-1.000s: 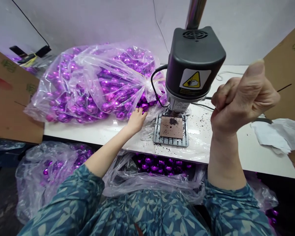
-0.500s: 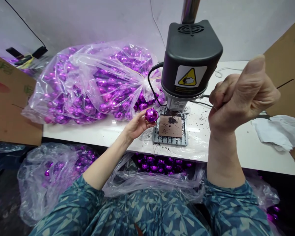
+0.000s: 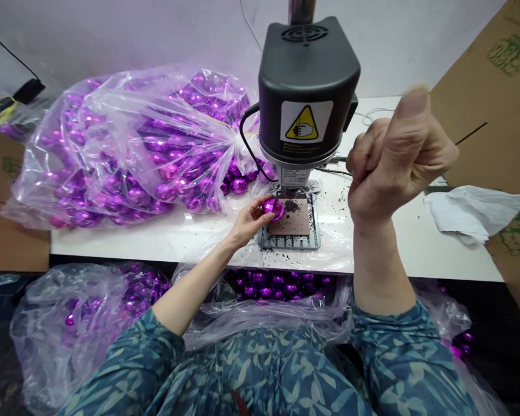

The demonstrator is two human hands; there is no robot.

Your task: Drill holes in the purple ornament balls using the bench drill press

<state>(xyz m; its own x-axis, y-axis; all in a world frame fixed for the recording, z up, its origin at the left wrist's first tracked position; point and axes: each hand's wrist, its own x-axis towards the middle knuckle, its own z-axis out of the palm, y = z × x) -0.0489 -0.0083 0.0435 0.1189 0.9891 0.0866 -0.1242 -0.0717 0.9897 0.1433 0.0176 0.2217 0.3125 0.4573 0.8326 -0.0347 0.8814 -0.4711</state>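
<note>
My left hand [image 3: 248, 221] pinches a faceted purple ball [image 3: 273, 208] and holds it at the left edge of the brown pad [image 3: 293, 222] on the grey base plate [image 3: 289, 241] of a small drill press. The black motor head [image 3: 307, 92] of the press hangs right above the pad. My right hand [image 3: 394, 162] is raised to the right of the head, closed in a fist around the thin black lever [image 3: 470, 133], thumb pointing up.
A big clear bag of purple balls [image 3: 130, 144] lies on the white table [image 3: 416, 245] at the left. Another bag of balls [image 3: 281, 286] hangs open under the table edge, a third [image 3: 78, 306] lies lower left. Cardboard [image 3: 489, 98] stands at the right, crumpled white cloth [image 3: 472, 211] beside it.
My left hand took one purple ball from the big bag's mouth and carried it right, onto the pad under the press. My right fist stayed on the lever.
</note>
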